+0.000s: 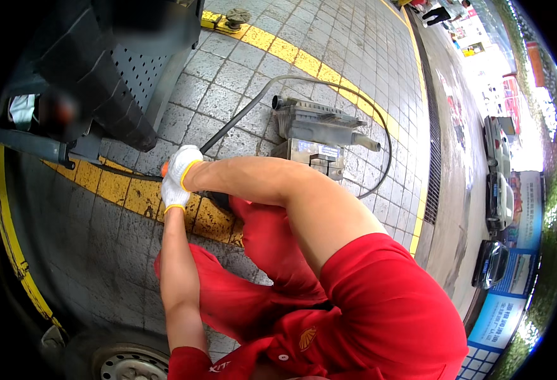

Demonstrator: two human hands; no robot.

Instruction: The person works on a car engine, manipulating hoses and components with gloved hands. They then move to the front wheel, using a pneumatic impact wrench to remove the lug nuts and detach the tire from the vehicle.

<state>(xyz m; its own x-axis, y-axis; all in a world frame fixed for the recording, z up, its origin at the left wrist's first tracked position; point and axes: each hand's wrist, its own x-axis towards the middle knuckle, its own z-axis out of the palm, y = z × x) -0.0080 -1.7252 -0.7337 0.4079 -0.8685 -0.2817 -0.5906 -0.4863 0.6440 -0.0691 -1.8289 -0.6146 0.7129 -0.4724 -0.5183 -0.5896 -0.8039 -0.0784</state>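
My right hand (184, 163), in a white knit glove with a yellow cuff, is closed around a tool with an orange end (164, 168); the rest of the tool is hidden by the glove. Just below it, touching, is my left hand (174, 193) in a matching glove. Its fingers are turned away, and what they hold does not show. A thick black hose (236, 116) reaches the upper edge of the right glove and arcs away to the right. From the gloves' left side a thin dark line (129, 173) runs towards the grey machine (126, 82).
Right of my hands, a dusty grey plastic housing (316, 121) with pipe ends lies by a metal box (310, 154). A yellow-painted strip (110, 187) crosses the tiled floor. A wheel (132, 364) is at lower left. Beyond a drain grate (431, 171) stand parked cars (499, 190).
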